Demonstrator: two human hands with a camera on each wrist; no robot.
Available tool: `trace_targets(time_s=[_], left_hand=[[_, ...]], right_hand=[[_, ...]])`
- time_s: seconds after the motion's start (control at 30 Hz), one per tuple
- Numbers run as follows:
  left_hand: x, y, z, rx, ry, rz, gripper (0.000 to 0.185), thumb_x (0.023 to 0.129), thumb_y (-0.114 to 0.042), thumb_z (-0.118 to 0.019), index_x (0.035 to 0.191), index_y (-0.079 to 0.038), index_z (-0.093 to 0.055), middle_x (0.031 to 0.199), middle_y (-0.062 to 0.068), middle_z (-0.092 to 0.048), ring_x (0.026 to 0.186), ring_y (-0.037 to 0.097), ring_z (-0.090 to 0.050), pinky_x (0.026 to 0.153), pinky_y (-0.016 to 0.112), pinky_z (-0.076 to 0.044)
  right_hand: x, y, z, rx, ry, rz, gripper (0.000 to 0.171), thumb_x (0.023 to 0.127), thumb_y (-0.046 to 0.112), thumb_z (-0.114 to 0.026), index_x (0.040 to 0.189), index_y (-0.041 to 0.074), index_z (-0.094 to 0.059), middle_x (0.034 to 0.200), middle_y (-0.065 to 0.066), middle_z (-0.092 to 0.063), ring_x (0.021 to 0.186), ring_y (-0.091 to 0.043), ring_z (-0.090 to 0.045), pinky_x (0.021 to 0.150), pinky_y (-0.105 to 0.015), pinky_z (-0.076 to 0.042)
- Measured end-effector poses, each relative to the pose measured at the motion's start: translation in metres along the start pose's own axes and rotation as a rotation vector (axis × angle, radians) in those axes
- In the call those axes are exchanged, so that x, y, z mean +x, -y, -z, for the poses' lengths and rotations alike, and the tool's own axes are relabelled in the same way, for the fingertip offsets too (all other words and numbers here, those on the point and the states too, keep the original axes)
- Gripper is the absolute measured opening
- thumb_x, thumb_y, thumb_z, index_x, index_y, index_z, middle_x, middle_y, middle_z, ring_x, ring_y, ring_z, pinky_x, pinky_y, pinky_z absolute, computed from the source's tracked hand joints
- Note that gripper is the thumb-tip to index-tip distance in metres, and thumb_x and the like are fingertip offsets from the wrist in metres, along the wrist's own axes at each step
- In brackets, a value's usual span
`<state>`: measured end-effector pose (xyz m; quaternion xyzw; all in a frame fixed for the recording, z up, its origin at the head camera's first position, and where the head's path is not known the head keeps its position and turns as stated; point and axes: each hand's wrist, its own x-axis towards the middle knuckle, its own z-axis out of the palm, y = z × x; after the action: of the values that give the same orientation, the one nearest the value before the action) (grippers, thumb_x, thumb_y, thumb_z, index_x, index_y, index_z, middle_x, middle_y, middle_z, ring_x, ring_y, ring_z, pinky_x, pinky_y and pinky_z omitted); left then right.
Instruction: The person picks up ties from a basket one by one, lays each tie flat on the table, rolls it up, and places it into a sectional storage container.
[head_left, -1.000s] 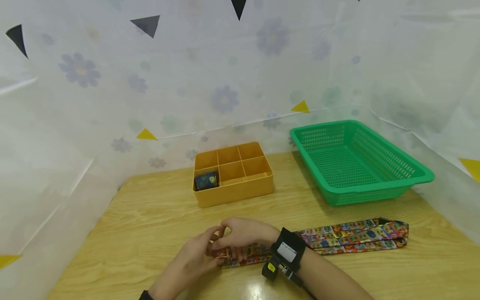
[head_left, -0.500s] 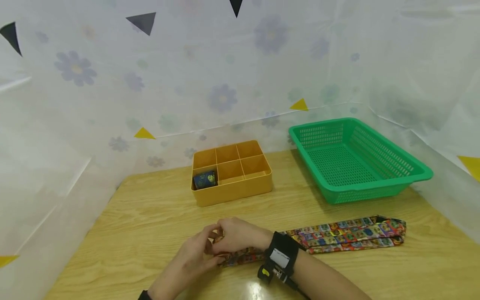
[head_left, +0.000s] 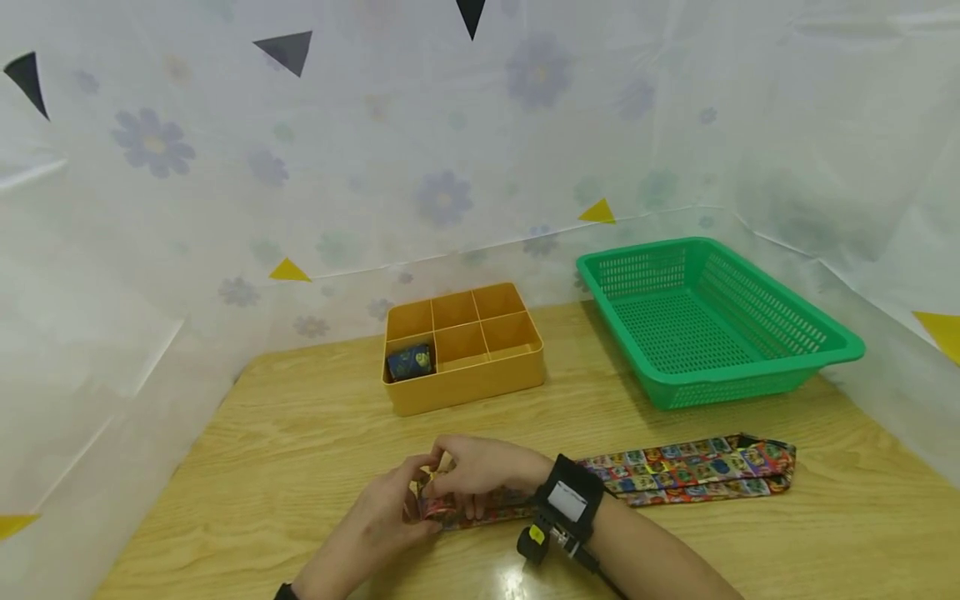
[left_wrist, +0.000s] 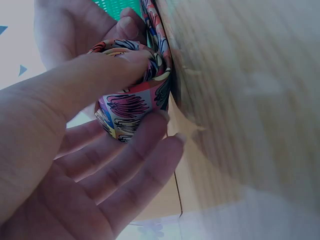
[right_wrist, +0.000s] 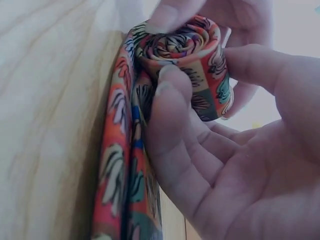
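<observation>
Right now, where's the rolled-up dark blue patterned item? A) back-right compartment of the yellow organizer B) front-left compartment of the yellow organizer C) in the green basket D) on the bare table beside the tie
B: the head view shows the dark blue roll sitting in the front-left compartment of the yellow divided organizer; the green basket holds nothing visible, and both hands work on the colorful tie nearer the camera.

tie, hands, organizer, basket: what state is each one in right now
tie: partly rolled at its left end, the rest flat on the table
left hand: pinching the roll
right hand: fingers curled on the roll
yellow organizer: one rolled dark blue tie in the front-left compartment, no others seen
green basket: nothing seen inside
</observation>
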<state>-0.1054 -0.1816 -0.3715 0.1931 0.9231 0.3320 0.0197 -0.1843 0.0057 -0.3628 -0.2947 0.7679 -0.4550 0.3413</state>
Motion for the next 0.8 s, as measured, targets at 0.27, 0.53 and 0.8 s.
trace_targets(time_s=[0.27,0.53,0.8], left_hand=[[0.0,0.0,0.003,-0.022,-0.016,0.028,0.063,0.076,0.002,-0.077,0.133,-0.002,-0.052,0.11,0.012,-0.064,0.07,0.0,-0.058,0.058,0.019,-0.05],[-0.001,-0.001,0.005,-0.061,-0.028,0.0,0.06,0.077,0.004,-0.074,0.133,-0.002,-0.052,0.105,0.01,-0.066,0.068,-0.001,-0.056,0.055,0.019,-0.05],[0.0,-0.005,-0.004,0.078,-0.123,-0.123,0.057,0.076,-0.002,-0.08,0.128,-0.002,-0.056,0.102,0.007,-0.071,0.074,0.005,-0.063,0.061,0.019,-0.053]], right_hand=[[0.0,-0.003,0.007,0.11,0.102,0.006,0.031,0.096,0.03,-0.066,0.119,0.015,-0.052,0.074,-0.015,-0.069,0.051,-0.019,-0.064,0.047,-0.033,-0.056],[0.0,-0.006,0.013,0.099,0.137,0.003,0.031,0.096,0.026,-0.066,0.12,0.012,-0.052,0.074,-0.013,-0.071,0.05,-0.017,-0.063,0.046,-0.03,-0.056],[-0.001,-0.002,0.006,-0.003,0.11,0.021,0.024,0.095,0.031,-0.063,0.112,0.017,-0.054,0.062,-0.01,-0.066,0.043,-0.019,-0.06,0.042,-0.033,-0.054]])
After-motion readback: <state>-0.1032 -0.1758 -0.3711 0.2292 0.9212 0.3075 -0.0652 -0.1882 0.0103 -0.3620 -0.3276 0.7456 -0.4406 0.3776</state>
